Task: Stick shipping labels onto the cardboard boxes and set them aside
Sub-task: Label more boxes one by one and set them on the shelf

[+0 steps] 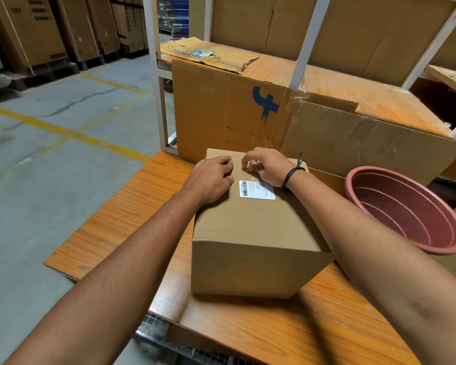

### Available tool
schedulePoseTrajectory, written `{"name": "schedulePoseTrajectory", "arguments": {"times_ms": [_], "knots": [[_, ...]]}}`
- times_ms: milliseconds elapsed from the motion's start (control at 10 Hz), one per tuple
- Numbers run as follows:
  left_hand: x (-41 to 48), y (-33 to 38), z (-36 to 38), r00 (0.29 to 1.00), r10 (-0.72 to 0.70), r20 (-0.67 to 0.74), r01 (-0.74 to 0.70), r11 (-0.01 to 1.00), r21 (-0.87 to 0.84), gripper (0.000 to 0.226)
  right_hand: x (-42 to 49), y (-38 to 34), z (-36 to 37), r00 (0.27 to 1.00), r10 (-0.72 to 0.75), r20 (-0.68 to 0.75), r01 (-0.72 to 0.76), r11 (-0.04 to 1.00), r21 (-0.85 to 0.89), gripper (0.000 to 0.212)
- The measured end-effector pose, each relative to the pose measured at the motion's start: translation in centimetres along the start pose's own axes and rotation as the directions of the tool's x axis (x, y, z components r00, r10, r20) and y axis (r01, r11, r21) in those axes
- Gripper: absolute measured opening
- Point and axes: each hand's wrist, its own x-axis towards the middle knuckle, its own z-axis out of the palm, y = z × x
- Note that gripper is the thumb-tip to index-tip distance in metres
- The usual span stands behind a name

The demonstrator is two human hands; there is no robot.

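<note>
Sitting on the top face of the cardboard box [248, 233], toward its far half, is the white shipping label [257, 190], barcode end to the left. The box stands closed on the wooden table [121, 212], right in front of me.

My left hand [211, 177] rests palm down on the box top just left of the label, fingers loosely bent and holding nothing. My right hand [269, 164] is at the label's far edge with its fingers curled down to the cardboard; whether they pinch anything there I cannot tell. A dark cord bracelet [292, 175] circles that wrist.

Just right of the box lies a reddish plastic tub [406, 209], tilted toward me. Behind the box a flattened carton [221, 109] with a blue mark leans against a white metal rack [304, 46]. Off to the left, yellow lines [50, 127] cross the grey floor.
</note>
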Motion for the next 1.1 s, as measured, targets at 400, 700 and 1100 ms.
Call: {"name": "schedulePoseTrajectory", "arguments": {"times_ms": [400,700,1100], "knots": [[0.1,0.0,-0.1,1.0,-0.014,0.0,0.014,1.0,-0.019,0.051,0.9,-0.1,-0.1,0.998,0.068,-0.017,-0.065,0.991,0.117,0.009],[0.1,0.0,-0.1,1.0,-0.011,-0.002,0.011,1.0,-0.018,0.051,1.5,-0.9,0.2,0.996,0.087,0.009,-0.087,0.996,-0.004,0.005],[0.3,-0.2,0.1,1.0,-0.006,0.001,0.006,1.0,-0.02,0.051,0.5,0.5,-1.0,0.996,0.084,0.002,-0.082,0.959,0.273,0.014]]}}
